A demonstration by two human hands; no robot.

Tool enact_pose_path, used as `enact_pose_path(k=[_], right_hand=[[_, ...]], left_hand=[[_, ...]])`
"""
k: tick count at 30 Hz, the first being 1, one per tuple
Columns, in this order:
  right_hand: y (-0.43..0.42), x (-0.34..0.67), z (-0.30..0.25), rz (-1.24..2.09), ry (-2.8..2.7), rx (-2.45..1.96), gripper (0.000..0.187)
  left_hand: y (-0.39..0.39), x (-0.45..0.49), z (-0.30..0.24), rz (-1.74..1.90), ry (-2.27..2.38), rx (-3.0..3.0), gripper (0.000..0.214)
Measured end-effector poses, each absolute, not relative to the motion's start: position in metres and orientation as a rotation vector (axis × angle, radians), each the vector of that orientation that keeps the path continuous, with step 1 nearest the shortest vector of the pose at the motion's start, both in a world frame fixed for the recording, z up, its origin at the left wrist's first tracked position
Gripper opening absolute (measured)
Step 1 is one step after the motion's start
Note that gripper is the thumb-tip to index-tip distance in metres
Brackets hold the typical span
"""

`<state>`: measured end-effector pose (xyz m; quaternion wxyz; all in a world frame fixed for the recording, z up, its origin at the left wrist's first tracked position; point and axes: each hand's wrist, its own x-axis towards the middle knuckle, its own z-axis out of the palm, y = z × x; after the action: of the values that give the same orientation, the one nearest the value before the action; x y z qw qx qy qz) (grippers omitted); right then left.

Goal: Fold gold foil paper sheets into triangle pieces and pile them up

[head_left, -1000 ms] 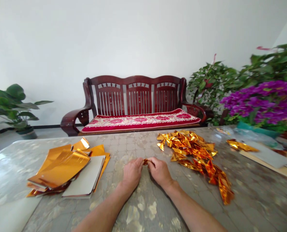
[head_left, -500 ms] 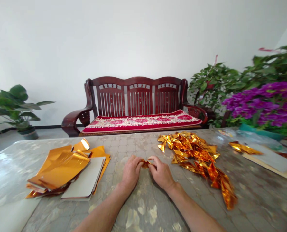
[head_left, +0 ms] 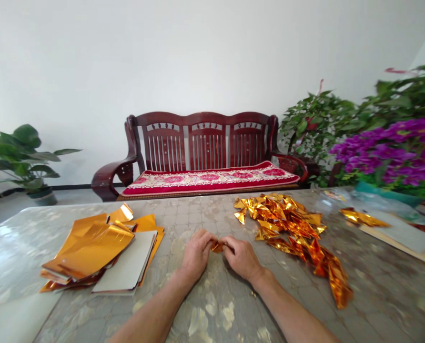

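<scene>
Between my two hands, low over the middle of the table, is a small piece of gold foil paper (head_left: pixel 217 247). My left hand (head_left: pixel 198 255) pinches its left end, and my right hand (head_left: pixel 241 257) grips its right end with curled fingers. Most of the piece is hidden by the fingers. To the left lies a loose stack of gold foil sheets (head_left: pixel 91 243), with a pale-backed sheet (head_left: pixel 125 262) on its right side. On the right, a pile of folded gold foil pieces (head_left: pixel 287 221) trails toward the near edge.
The table (head_left: pixel 184 216) has a patterned, glossy cover. At its right end are flat boards (head_left: pixel 412 236), clear plastic (head_left: pixel 384 205) and purple flowers (head_left: pixel 394 152). Behind it stands a dark wooden bench (head_left: pixel 207 147) with a red cushion. A potted plant (head_left: pixel 30 162) is at far left.
The fingers of my right hand have curled in further over the foil, and less of its surface shows. Both hands stay in nearly the same place.
</scene>
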<state>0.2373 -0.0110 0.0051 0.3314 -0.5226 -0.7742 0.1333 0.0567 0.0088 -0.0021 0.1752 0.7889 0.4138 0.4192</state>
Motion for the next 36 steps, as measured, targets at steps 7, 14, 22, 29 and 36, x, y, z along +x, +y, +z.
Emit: enact_pose_path(k=[7, 14, 22, 29, 36], right_hand=[[-0.013, 0.238, 0.005, 0.347, -1.991, -1.416, 0.034], [-0.018, 0.238, 0.014, 0.385, -1.993, -1.437, 0.034], [-0.013, 0.247, 0.004, 0.465, -1.979, -1.310, 0.033], [-0.015, 0.245, 0.007, 0.460, -1.996, -1.327, 0.032], [-0.020, 0.240, 0.015, 0.465, -1.974, -1.384, 0.037]], left_hand=[[0.008, 0.056, -0.003, 1.148, 1.162, 2.263, 0.024], [0.007, 0.056, -0.002, 1.119, 1.130, 2.257, 0.023], [0.005, 0.055, 0.002, 1.054, 1.069, 2.231, 0.025], [0.008, 0.052, 0.002, 1.029, 1.086, 2.258, 0.020], [0.005, 0.051, 0.003, 1.017, 1.141, 2.395, 0.019]])
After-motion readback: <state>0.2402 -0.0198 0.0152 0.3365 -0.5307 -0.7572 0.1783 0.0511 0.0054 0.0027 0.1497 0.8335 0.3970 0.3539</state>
